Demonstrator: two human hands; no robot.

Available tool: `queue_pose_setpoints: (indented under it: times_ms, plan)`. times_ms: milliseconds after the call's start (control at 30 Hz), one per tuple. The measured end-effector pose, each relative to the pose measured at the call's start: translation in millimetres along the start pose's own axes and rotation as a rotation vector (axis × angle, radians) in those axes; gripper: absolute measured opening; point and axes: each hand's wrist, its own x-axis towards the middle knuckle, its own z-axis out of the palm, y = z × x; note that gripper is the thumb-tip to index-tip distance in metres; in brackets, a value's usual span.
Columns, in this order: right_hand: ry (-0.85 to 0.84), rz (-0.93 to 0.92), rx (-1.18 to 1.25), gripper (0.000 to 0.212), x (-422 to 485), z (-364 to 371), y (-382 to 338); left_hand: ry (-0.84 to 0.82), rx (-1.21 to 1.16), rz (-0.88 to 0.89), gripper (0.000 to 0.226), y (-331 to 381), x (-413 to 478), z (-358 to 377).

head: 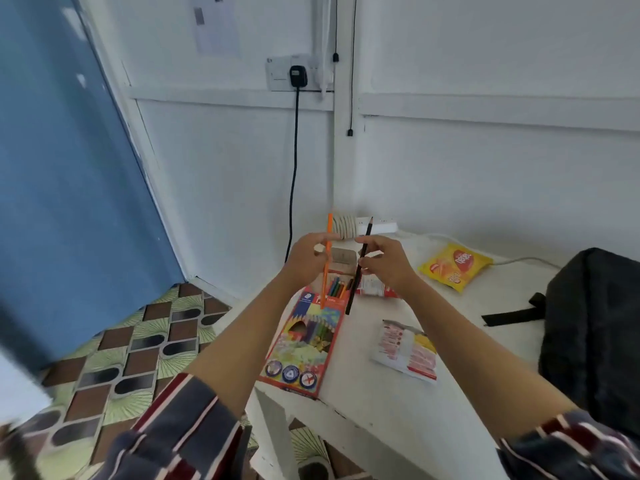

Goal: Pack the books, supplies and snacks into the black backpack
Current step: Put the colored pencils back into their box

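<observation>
Matt cloth backpack (595, 327), glossy plastic snack pkt (453, 266).

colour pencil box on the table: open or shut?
Open. The pencil box lies flat with its top flap folded back, and coloured pencils show in its mouth.

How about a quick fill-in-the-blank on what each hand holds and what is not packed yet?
1. The left hand pinches one pencil, coloured ____.
2. The right hand holds a second pencil, coloured ____.
3. The pencil box under the hands lies with its top flap ____.
4. The yellow snack packet rests on the white table, not yet inside the black ____.
Missing words: orange; black; open; backpack.
</observation>
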Motion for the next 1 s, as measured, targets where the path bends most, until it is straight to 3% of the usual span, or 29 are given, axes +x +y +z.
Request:
queue_pose_setpoints:
  times_ms: [500, 767, 867, 1000]
  plan:
    - [-0.049, 0.053, -0.166, 0.045, 75, 62, 25, -0.104, -0.047, -0.114, 0.039, -70, 60, -9]
    - [-0.24, 0.173, -0.593, 0.061, 63, 70, 56, -0.267, -0.126, -0.147, 0.047, -83, 73, -6]
    - [-0.263, 0.153, -0.821, 0.049, 54, 74, 59, -0.401, -0.069, -0.135, 0.057, -86, 74, -9]
    - [-0.305, 0.089, -1.029, 0.041, 47, 75, 51, -0.432, -0.015, -0.104, 0.061, -91, 74, -10]
